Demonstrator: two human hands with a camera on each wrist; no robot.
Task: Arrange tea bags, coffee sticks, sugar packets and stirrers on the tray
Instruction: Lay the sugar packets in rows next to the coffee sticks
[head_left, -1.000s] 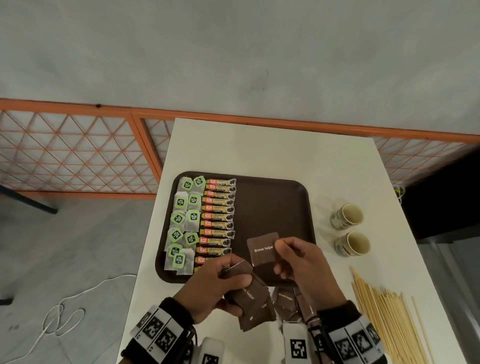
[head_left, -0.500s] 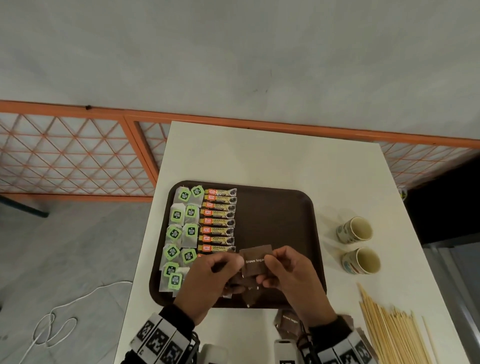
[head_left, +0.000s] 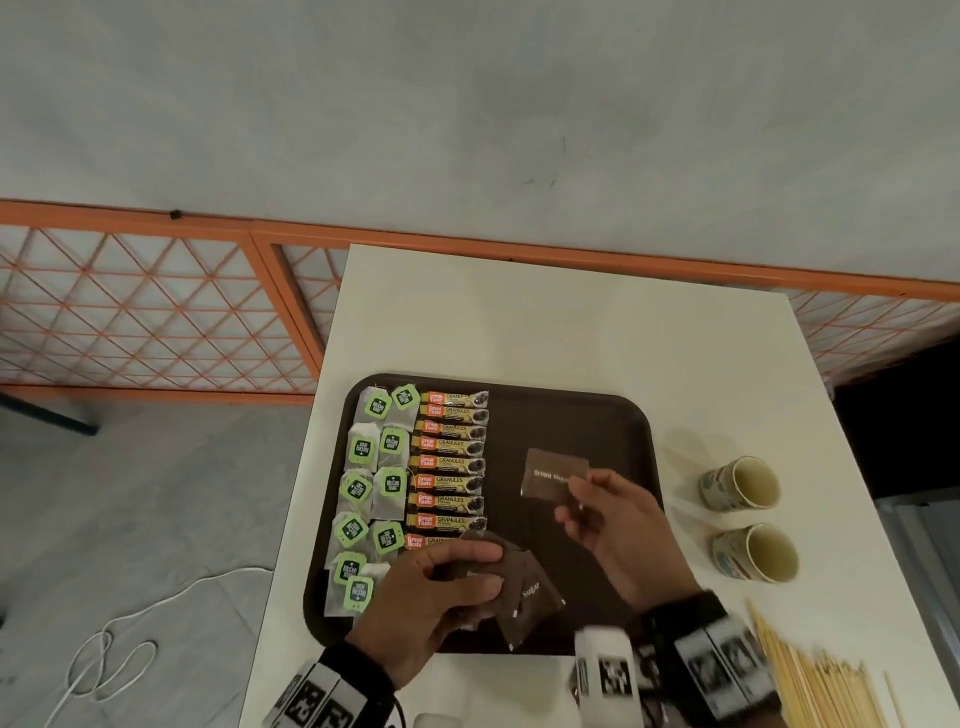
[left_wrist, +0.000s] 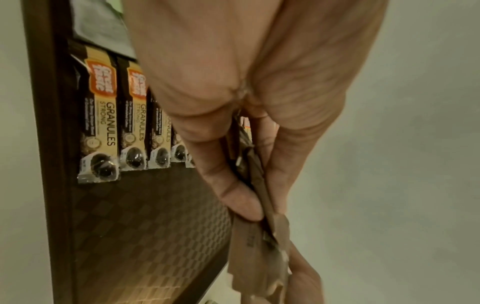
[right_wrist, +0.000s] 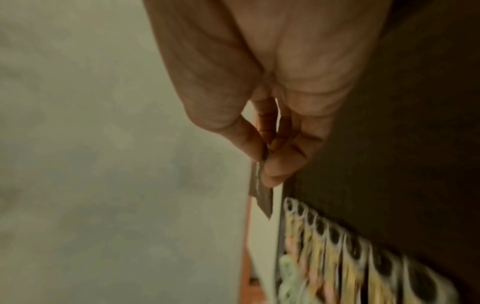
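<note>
A dark brown tray (head_left: 571, 415) lies on the white table (head_left: 545, 322). Tea bags (head_left: 371, 483) with green tags fill its left edge, and a column of coffee sticks (head_left: 449, 465) lies beside them. My right hand (head_left: 605, 512) pinches one brown sugar packet (head_left: 550, 475) above the tray's middle; the right wrist view shows the packet (right_wrist: 261, 197) edge-on between thumb and fingers. My left hand (head_left: 447, 587) grips a fanned stack of brown sugar packets (head_left: 524, 592) over the tray's near edge, seen too as a stack of packets (left_wrist: 257, 246) in the left wrist view. Wooden stirrers (head_left: 826, 686) lie at the near right.
Two paper cups (head_left: 740, 483) (head_left: 756, 553) lie on their sides right of the tray. More brown packets (head_left: 649, 691) lie on the table under my right wrist. An orange lattice fence (head_left: 156, 312) runs behind the table. A white cable (head_left: 114, 644) lies on the floor at left.
My right hand has carried the single sugar packet away from the stack, to the right and farther over the tray. My left hand keeps the stack near the tray's front edge.
</note>
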